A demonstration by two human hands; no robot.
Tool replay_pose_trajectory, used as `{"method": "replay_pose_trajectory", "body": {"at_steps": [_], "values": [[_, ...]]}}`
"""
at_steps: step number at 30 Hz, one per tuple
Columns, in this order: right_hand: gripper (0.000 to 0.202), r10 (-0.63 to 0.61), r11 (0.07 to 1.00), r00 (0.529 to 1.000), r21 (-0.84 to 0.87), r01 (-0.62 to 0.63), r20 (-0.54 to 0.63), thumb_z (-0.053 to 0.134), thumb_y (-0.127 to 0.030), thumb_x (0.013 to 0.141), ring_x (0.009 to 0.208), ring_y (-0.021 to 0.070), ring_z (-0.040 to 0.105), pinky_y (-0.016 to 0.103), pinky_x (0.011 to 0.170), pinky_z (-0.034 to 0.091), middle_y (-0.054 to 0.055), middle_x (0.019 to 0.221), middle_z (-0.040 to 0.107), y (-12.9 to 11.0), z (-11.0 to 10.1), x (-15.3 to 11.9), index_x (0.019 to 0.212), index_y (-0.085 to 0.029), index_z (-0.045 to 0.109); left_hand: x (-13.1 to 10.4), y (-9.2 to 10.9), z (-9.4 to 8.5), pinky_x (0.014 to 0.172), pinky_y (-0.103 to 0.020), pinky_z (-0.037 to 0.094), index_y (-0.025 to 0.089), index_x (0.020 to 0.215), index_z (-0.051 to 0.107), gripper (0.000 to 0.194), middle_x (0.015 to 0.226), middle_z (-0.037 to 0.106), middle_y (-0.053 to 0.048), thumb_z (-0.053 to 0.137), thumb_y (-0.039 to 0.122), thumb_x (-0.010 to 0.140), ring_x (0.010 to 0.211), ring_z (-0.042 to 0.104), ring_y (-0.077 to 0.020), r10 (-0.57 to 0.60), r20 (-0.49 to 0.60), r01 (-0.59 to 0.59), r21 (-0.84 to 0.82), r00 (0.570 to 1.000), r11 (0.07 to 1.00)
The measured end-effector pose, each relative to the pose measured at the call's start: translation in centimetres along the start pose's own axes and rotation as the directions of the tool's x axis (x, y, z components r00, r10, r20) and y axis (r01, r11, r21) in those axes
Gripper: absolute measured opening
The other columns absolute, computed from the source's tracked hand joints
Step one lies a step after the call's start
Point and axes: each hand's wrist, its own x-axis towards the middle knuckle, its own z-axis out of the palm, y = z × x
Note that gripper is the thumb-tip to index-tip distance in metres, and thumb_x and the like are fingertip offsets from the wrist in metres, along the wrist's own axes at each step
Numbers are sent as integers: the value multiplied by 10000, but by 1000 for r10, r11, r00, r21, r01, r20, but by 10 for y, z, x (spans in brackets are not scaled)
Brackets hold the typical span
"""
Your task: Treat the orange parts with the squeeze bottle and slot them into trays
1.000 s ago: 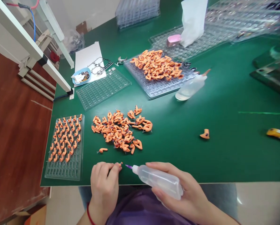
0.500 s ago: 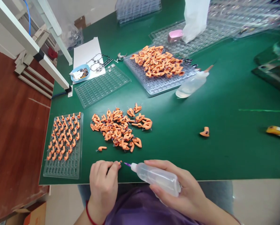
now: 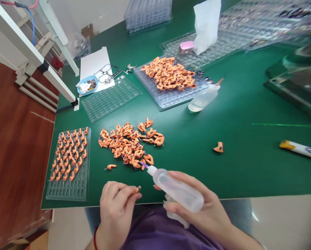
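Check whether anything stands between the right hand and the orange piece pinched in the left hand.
Nothing visible: green tabletop shows between the right hand and the orange piece in the left hand. The squeeze bottle in the right hand points toward the orange pile.

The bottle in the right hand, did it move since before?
Yes, forward. Judged against the orange pile, the bottle has come closer: its purple tip now overlaps the pile's near edge in this view.
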Motion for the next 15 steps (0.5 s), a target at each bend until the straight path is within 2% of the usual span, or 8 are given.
{"method": "replay_pose_trajectory", "body": {"at_steps": [3,5,15], "values": [[418,21,1000,1000,18,-21,20,843,-263,800,849,202,784,219,717,631,19,976,798,-8,7,3,1172,-390,699,3,12,-3,652,-269,535,231,924,684,29,774,685,-6,672,206,918,720,630,-147,4,24,-1,-114,1000,993],[439,23,999,999,48,-25,32,821,-212,812,845,200,783,222,720,633,21,994,793,-11,10,2,1191,-389,687,4,18,-4,644,-272,537,232,919,682,10,767,687,-6,675,225,917,715,632,-146,22,31,-18,-151,999,988],[450,73,971,988,215,-102,136,742,-190,901,828,130,762,159,747,612,-18,977,759,-17,9,-5,1261,-427,614,3,26,-7,623,-282,518,210,920,685,24,753,682,-11,673,230,917,698,623,-145,75,55,-63,-184,996,981]]}}
